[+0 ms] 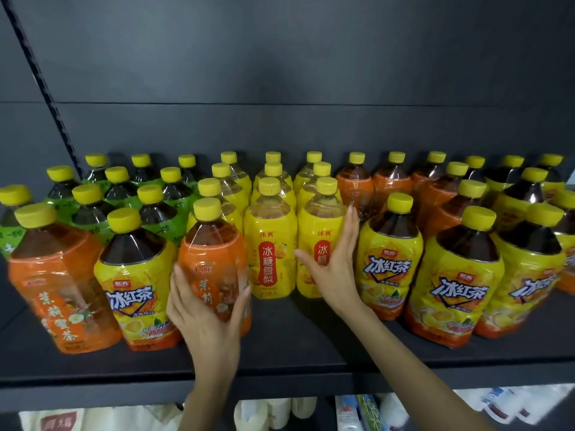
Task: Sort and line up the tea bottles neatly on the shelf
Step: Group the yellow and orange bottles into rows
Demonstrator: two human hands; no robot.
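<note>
The left hand covers the lower label of the orange bottle, and the right hand hides half of the red mark on the yellow bottle. Of the rear bottles only caps and shoulders show. The edge bottle at far right is cut off. The packages at the bottom are blurred and cut off too.

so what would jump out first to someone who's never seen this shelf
Yellow-capped tea crowds the dark shelf from end to end, with green bottles massed at the back left. At front centre the left hand grips an orange bottle. Just right of it, the right hand lies open against a yellow pear bottle.
</note>
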